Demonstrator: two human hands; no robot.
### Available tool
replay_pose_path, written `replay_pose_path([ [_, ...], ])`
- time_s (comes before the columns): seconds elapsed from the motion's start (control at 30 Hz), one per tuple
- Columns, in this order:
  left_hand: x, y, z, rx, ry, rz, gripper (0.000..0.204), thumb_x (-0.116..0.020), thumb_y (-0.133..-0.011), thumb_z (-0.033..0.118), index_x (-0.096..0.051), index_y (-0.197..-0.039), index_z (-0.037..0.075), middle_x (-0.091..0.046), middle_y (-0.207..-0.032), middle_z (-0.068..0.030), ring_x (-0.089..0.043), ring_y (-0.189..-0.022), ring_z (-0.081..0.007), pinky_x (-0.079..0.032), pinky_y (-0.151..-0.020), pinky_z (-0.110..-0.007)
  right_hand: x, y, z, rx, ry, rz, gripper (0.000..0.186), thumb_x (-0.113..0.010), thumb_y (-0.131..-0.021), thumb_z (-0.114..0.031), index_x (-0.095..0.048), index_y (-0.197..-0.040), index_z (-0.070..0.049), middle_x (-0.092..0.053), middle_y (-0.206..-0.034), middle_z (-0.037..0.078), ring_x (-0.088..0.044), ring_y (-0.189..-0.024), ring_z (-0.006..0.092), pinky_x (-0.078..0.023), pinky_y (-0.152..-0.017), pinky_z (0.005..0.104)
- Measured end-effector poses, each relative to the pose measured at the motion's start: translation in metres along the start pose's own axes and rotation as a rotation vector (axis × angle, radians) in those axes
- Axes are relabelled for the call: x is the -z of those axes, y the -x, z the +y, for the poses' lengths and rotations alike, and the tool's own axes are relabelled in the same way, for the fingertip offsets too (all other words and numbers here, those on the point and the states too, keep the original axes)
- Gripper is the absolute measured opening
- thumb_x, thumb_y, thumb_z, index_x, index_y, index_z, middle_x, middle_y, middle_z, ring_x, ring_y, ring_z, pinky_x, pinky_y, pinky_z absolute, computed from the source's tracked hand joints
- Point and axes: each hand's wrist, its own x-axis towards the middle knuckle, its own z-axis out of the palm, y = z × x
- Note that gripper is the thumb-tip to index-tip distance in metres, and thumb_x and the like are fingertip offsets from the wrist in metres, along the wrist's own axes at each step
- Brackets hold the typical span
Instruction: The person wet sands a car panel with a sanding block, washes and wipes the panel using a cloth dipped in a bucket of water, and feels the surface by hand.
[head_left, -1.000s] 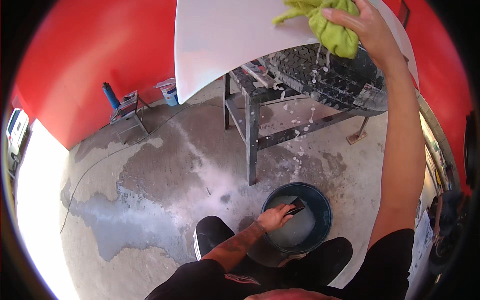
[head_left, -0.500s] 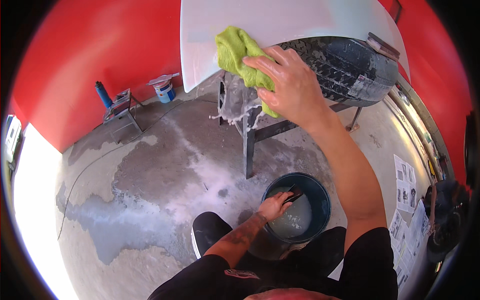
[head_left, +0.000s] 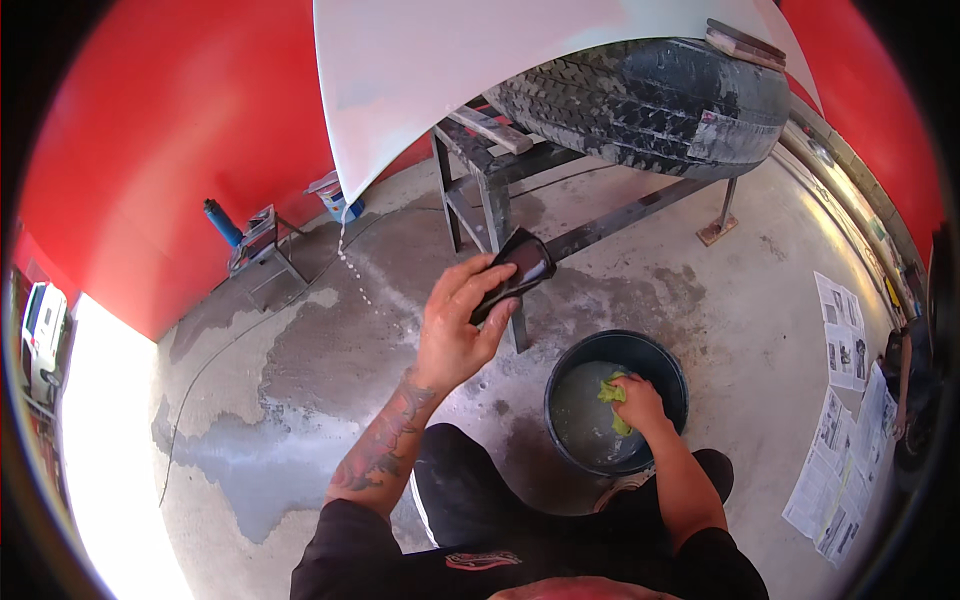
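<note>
Raised in front of me, my left hand (head_left: 462, 318) grips a sanding block wrapped in dark sandpaper (head_left: 518, 268). Down in the black bucket (head_left: 560, 365), my right hand (head_left: 640, 402) is closed on a crumpled yellow-green cloth (head_left: 613, 392), over cloudy water (head_left: 585, 425). Above both hands hangs a pale white-grey car panel (head_left: 430, 60), wet, with water dripping off its lower left corner. Part of the cloth is hidden by my fingers.
A worn tyre (head_left: 640, 110) rests on a dark metal stand (head_left: 495, 200) beneath the panel. On the tyre lies a flat block (head_left: 745, 45). At the left are a small stool (head_left: 270, 245), a blue bottle (head_left: 222, 222) and a tin (head_left: 345, 205). Newspapers (head_left: 835, 470) lie at the right.
My right hand has brought the cloth down from the panel into the bucket. My left hand has lifted the sanding block out of the bucket, up and to the left.
</note>
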Motion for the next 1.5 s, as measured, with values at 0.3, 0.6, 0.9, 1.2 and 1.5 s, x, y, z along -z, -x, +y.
replay_pose_path([
  [0.3,0.098,-0.22,0.041,-0.573,-0.84,-0.005,0.04,-0.07,-0.083,0.006,-0.066,-0.122,0.013,-0.063,-0.125,-0.0078,-0.058,-0.112,-0.0301,-0.047,-0.096,-0.04,-0.012,0.004,-0.049,0.151,0.068,-0.369,0.056,-0.07,-0.086,-0.034,-0.054,-0.138,-0.019,-0.052,-0.136,0.012,-0.053,-0.124,0.0353,-0.043,-0.102,0.0541],
  [0.6,0.107,-0.157,0.028,-0.548,-0.904,-0.193,0.05,-0.074,-0.073,-0.004,-0.068,-0.12,0.011,-0.064,-0.125,-0.0113,-0.06,-0.114,-0.0307,-0.048,-0.095,-0.042,0.04,0.021,-0.055,0.259,-0.155,-0.188,0.05,-0.068,-0.088,-0.033,-0.056,-0.133,-0.014,-0.059,-0.124,0.013,-0.058,-0.115,0.0326,-0.046,-0.096,0.0489],
  [0.9,0.021,-0.289,0.049,-0.826,-0.866,-0.305,0.04,-0.07,-0.085,0.006,-0.066,-0.124,0.011,-0.066,-0.122,-0.0113,-0.063,-0.108,-0.0315,-0.052,-0.091,-0.04,0.038,-0.033,-0.035,0.029,0.018,0.078,0.054,-0.072,-0.084,-0.031,-0.056,-0.134,-0.016,-0.05,-0.137,0.014,-0.046,-0.128,0.0379,-0.04,-0.103,0.0532],
  [1.2,0.111,-0.162,0.032,-0.641,-0.907,-0.296,0.045,-0.074,-0.077,-0.006,-0.068,-0.121,0.005,-0.064,-0.123,-0.0182,-0.062,-0.111,-0.034,-0.056,-0.088,-0.043,0.047,-0.046,0.031,-0.462,0.149,0.281,0.078,-0.072,-0.086,-0.035,-0.033,-0.152,-0.02,-0.037,-0.148,0.021,-0.033,-0.139,0.045,-0.026,-0.111,0.0614],
  [1.5,0.028,-0.259,0.042,-0.745,-0.877,-0.212,0.037,-0.075,-0.082,0.01,-0.068,-0.119,0.01,-0.067,-0.116,-0.0112,-0.064,-0.102,-0.0299,-0.053,-0.086,-0.039,0.029,-0.061,0.028,-0.66,0.14,0.005,0.093,-0.075,-0.085,-0.04,-0.018,-0.156,-0.022,-0.032,-0.148,0.024,-0.032,-0.136,0.0476,-0.022,-0.106,0.0671],
])
